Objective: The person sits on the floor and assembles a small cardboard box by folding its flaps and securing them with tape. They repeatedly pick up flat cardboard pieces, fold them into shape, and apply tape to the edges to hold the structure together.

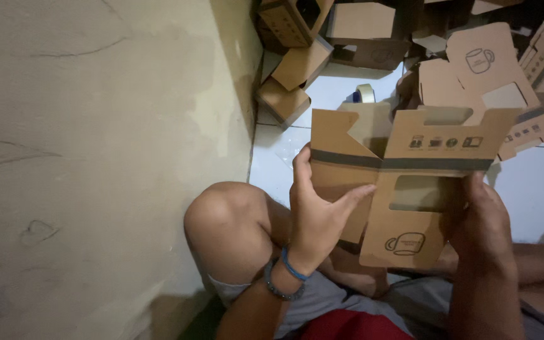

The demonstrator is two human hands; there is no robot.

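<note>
Hands raised, left and right gripping cardboard box sides

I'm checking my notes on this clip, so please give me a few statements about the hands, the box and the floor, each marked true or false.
1. Both hands hold a brown cardboard box. True: the left hand grips its left side, the right hand its right.
2. The box has a cut-out window. True.
3. The left wrist is bare. False: it wears a blue band and a dark beaded bracelet.
4. A roll of tape lies on the white tiled floor beyond the box. True.
5. The floor behind holds only one box. False: a pile of cardboard boxes lies there.
</note>
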